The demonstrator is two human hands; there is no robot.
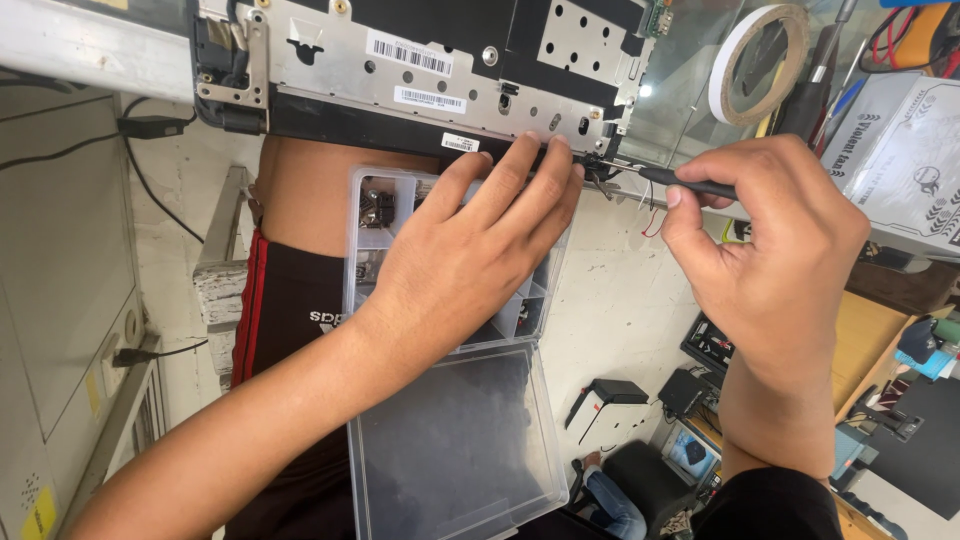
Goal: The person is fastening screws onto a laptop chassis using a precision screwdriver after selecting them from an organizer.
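Left hand (470, 255): fingers flat and spread, holding nothing, tips pressing the laptop chassis (420, 60) above the clear parts box (450, 440).
Right hand (775, 260): fingers closed around a black screwdriver (680, 184), tip at the chassis edge.

Three white barcode labels (408, 52) sit on the laptop chassis (330, 60) up top: two long strips and a small tag at its lower edge. A grey-white printed box (895, 165) stands at far right.

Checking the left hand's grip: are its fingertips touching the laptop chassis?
Touching. The head view shows the left hand with its fingertips pressed on the dark lower edge of the opened laptop chassis, no gap visible.
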